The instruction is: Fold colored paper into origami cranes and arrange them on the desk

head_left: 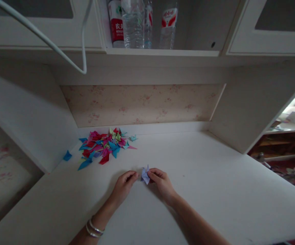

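Observation:
A small lavender folded paper piece (145,175) sits just above the white desk (213,190) between my two hands. My right hand (161,182) pinches its right side with fingers closed. My left hand (125,185), with silver bangles on the wrist, has its fingers curled, the fingertips at the paper's left edge. Whether the left fingers grip the paper or only touch it is unclear.
A heap of several folded paper pieces (104,147) in pink, red, blue and green lies at the back left. One blue piece (67,156) lies apart by the left wall. Bottles (137,23) stand on the shelf above. A white cable (60,51) hangs overhead.

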A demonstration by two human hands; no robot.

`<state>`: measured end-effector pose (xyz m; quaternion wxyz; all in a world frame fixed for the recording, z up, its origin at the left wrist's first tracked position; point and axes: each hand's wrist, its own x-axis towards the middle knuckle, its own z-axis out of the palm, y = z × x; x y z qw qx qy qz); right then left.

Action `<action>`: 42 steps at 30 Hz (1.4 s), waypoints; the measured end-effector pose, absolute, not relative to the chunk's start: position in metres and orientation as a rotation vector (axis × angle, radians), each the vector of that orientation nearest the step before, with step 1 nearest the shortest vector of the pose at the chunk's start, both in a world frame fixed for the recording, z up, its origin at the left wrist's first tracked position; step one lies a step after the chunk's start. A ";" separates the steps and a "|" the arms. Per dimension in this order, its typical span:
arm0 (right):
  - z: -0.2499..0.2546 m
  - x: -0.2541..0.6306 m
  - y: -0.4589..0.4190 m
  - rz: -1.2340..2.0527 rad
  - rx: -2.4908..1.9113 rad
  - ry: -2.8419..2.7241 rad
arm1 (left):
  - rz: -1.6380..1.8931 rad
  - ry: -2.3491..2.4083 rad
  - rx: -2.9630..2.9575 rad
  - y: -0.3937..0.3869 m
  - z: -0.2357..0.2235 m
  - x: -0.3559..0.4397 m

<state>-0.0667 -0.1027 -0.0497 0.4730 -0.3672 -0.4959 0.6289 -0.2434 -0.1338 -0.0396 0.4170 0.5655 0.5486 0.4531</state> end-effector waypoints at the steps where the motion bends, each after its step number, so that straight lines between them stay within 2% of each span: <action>1: -0.051 -0.067 -0.103 1.534 -0.897 -1.234 | 1.142 1.368 1.427 -0.134 -0.039 -0.243; 14: -0.065 -0.075 -0.100 1.182 -1.006 -1.270 | 1.031 1.393 1.549 -0.115 -0.036 -0.249; 20: -0.066 -0.081 -0.103 1.269 -1.081 -1.254 | 1.214 1.527 1.652 -0.028 -0.018 -0.236; 27: -0.062 -0.080 -0.107 1.346 -1.115 -1.526 | 1.065 1.541 2.022 0.088 -0.022 -0.169; 34: -0.066 -0.083 -0.102 1.083 -1.101 -1.735 | 1.007 1.623 2.049 0.161 -0.041 -0.119; 42: -0.096 -0.103 -0.101 0.793 -1.248 -1.966 | 0.905 1.686 2.048 0.184 -0.058 -0.099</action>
